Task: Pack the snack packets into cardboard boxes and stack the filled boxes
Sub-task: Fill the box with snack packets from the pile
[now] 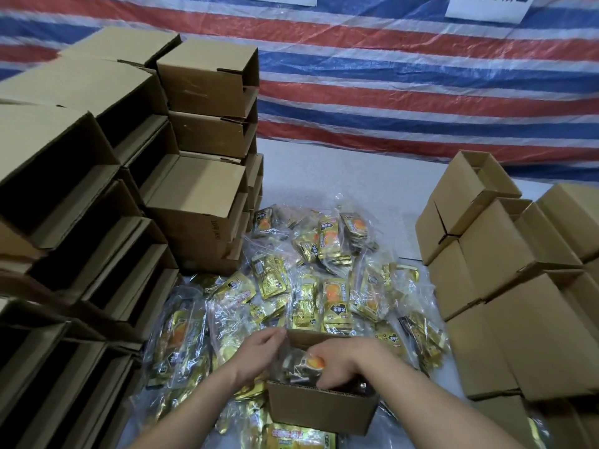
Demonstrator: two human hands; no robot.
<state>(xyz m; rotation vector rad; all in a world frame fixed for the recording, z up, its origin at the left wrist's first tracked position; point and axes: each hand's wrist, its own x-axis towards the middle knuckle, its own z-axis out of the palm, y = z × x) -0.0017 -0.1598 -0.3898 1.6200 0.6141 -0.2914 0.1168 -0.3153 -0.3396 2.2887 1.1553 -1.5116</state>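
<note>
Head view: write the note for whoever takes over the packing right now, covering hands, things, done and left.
Left hand: holds the far flap of the open box.
Right hand: fingers push a snack bag down into that box.
Loose snack packets lie heaped on the table behind it.
Empty boxes stacked left; closed boxes stacked right.
Done: several boxes, apparently filled.
Left: finish this box, close, stack, continue.

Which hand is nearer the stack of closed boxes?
Right. The right hand reaches into the open box, on the side toward the closed boxes; the left hand is at that box's far-left rim.
</note>
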